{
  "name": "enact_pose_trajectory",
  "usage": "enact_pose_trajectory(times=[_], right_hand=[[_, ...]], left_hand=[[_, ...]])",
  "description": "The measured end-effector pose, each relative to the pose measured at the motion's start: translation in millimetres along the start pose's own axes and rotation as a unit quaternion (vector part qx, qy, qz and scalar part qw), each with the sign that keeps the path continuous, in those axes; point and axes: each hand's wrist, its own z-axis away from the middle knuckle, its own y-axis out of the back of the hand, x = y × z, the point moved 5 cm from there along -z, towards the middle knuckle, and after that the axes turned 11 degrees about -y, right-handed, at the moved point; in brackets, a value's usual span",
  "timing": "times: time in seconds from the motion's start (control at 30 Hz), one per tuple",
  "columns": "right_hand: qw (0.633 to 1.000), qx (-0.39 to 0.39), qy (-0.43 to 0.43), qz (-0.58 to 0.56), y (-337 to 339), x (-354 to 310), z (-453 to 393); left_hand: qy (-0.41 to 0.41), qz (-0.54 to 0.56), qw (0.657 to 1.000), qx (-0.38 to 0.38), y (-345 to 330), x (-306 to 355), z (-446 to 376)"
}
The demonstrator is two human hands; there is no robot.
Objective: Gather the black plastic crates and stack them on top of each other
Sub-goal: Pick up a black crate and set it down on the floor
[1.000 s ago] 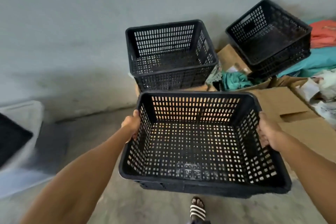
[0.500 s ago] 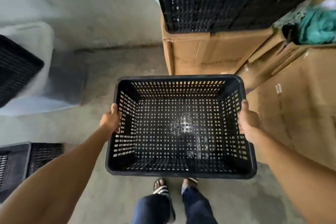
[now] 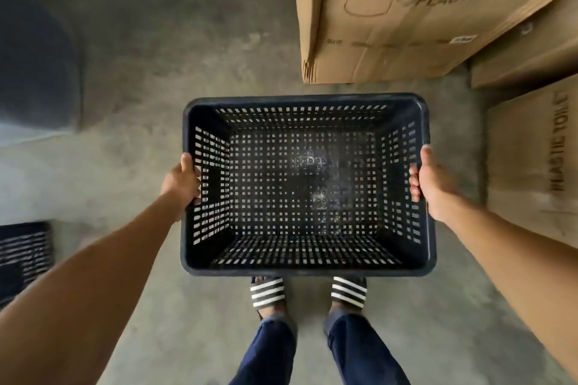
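Note:
I hold an empty black plastic crate (image 3: 308, 184) level and low over the concrete floor, just in front of my feet. My left hand (image 3: 181, 186) grips its left short wall at the handle opening. My right hand (image 3: 433, 186) grips the right short wall the same way. Part of another black crate (image 3: 23, 255) shows at the left edge of the view, on the floor.
Large cardboard boxes (image 3: 416, 12) printed "PLASTIC TOILET" stand right behind the crate and along the right side (image 3: 538, 166). A dark rounded shape (image 3: 34, 66) lies at the upper left. My feet in striped sandals (image 3: 267, 292) stand under the crate's near edge.
My view has tilted steeply down and the crate has come lower toward the floor. The crates on top of the boxes have left the view. Both hands keep their grip.

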Motion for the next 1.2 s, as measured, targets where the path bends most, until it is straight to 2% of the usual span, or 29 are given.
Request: enact_pose_trajectory(times=[0.33,0.5,0.6,0.67,0.77,1.07,1.2], right_hand=[[1.0,0.007,-0.001,0.0,-51.4,5.8,-80.8],[1.0,0.013,0.009,0.027,-50.7,3.2,-94.6],[0.996,0.042,0.014,0.073,-46.4,0.5,-84.0],[0.99,0.068,0.043,0.112,-40.2,-5.2,-66.0],[0.982,0.067,0.083,0.159,-26.6,-16.8,-24.0],[0.961,0.067,0.171,0.206,61.3,-84.7,178.9],[0.958,0.088,0.202,0.185,110.5,-120.0,268.9]], left_hand=[[0.013,-0.011,1.0,0.015,-37.3,-51.7,-74.5],[-0.007,-0.055,0.998,0.028,-39.7,-55.8,-83.1],[0.007,-0.12,0.992,0.035,-30.9,-47.8,-77.1],[-0.023,-0.186,0.981,0.056,-23.1,-29.3,-58.9],[-0.102,-0.24,0.964,0.045,-14.6,10.8,-20.2],[-0.228,-0.203,0.952,-0.008,34.3,166.0,127.1],[-0.274,-0.196,0.941,-0.012,67.5,239.0,193.2]])
